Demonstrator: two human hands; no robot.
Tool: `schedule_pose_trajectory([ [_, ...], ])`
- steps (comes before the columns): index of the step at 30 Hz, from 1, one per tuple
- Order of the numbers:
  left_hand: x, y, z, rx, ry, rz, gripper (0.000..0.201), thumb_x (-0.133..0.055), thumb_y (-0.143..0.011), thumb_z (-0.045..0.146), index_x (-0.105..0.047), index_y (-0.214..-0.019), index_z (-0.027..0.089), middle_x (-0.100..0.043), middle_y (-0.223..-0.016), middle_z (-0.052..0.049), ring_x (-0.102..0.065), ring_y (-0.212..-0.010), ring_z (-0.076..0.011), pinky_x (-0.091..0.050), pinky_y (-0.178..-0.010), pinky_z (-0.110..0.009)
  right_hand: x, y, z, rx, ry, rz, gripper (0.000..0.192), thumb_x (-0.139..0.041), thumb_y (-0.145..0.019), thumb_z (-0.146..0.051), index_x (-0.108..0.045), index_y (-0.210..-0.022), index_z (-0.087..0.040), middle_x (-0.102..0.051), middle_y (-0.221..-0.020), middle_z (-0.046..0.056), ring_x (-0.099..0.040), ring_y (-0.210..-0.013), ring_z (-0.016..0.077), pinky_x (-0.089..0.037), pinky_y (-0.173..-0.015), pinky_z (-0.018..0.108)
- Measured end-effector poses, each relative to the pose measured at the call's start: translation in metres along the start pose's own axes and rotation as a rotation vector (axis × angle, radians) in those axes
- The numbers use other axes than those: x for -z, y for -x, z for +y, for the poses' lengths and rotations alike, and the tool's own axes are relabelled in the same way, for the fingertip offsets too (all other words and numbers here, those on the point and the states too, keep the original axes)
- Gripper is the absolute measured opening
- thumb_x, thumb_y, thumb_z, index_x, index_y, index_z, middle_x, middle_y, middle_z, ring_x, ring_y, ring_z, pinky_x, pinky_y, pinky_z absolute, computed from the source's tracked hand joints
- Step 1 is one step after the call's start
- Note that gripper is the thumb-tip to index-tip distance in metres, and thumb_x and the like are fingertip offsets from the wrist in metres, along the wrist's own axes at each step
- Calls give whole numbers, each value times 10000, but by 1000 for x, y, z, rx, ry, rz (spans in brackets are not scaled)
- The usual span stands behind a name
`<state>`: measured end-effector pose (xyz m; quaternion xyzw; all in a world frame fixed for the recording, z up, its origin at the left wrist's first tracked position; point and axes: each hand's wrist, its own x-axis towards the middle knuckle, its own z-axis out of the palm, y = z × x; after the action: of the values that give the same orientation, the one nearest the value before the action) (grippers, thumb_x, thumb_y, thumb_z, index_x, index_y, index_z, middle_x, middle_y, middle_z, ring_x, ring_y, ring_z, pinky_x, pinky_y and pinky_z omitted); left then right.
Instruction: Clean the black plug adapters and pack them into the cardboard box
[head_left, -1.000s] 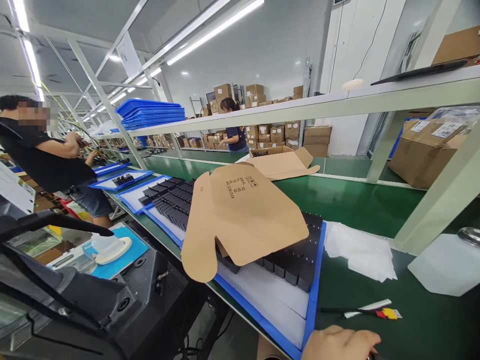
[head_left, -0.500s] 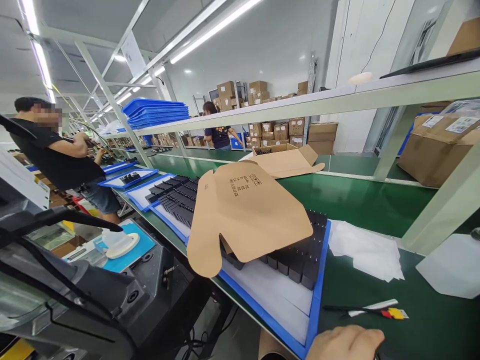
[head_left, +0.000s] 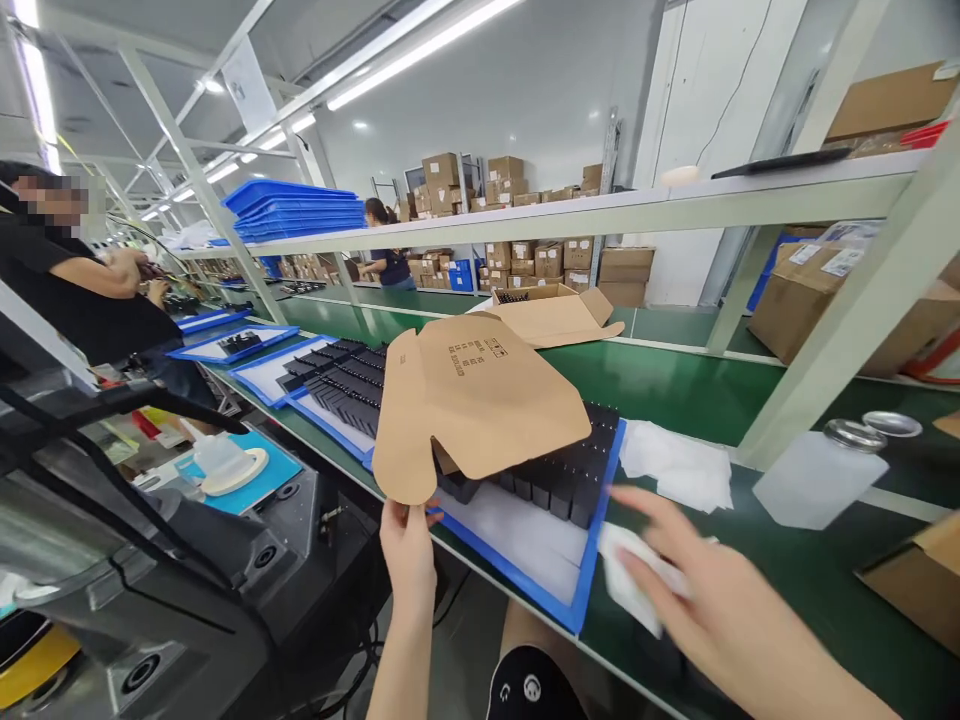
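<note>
1. A person's left hand [head_left: 407,535] meets a broad brown cardboard panel with dark print [head_left: 487,400], its fingers curled at the lower end of a rounded tab; how firmly they close on it cannot be told.

2. The panel lies tilted across a shallow blue plastic tray [head_left: 590,560], covering part of the rows of black rectangular blocks [head_left: 562,495] inside. A white liner [head_left: 525,540] shows along the tray's near side.

3. The right hand [head_left: 697,580], blurred, pinches a crumpled white sheet [head_left: 643,575] between thumb and fingers, the index finger stretched toward the tray's right rim. The sheet is just beside the tray, above the green desk [head_left: 675,380].

4. Near the right hand, loose white sheets [head_left: 679,465] lie on the desk, with a translucent white bottle with a silver top [head_left: 817,485] farther right.

5. Beyond the panel, an open brown cardboard box [head_left: 551,320] sits on the desk, black pieces visible within.

6. Stacked blue trays [head_left: 296,212] rest on a long white shelf [head_left: 555,215]. A co-worker in a black top [head_left: 67,270] stands at left, both hands raised; another person in dark clothing [head_left: 391,265] appears behind the shelf.
</note>
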<state>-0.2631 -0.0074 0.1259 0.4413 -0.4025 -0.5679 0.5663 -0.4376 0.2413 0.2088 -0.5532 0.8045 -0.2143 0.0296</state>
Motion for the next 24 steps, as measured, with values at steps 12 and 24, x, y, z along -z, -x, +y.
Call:
schedule_pose_trajectory([
  [12, -33, -44, 56, 412, -11, -375, 432, -466, -938, 448, -464, -1262, 162, -609, -1003, -135, -698, -761, -247, -568, -716, -347, -16, -137, -59, 214, 156, 273, 379, -375, -973, -157, -644, -1227, -76, -690, -1067, 132, -675, -960, 229, -497, -810, 308],
  [24, -40, 31, 122, 609, 118, -759, 586, -399, -936, 632, -585, -1138, 115, -633, -1036, -124, -657, -839, -230, -564, -700, -371, 112, -64, -74, 699, 216, 955, 179, -533, -893, -96, -700, -954, -97, -673, -710, 3, -595, -605, 81, -422, -564, 192],
])
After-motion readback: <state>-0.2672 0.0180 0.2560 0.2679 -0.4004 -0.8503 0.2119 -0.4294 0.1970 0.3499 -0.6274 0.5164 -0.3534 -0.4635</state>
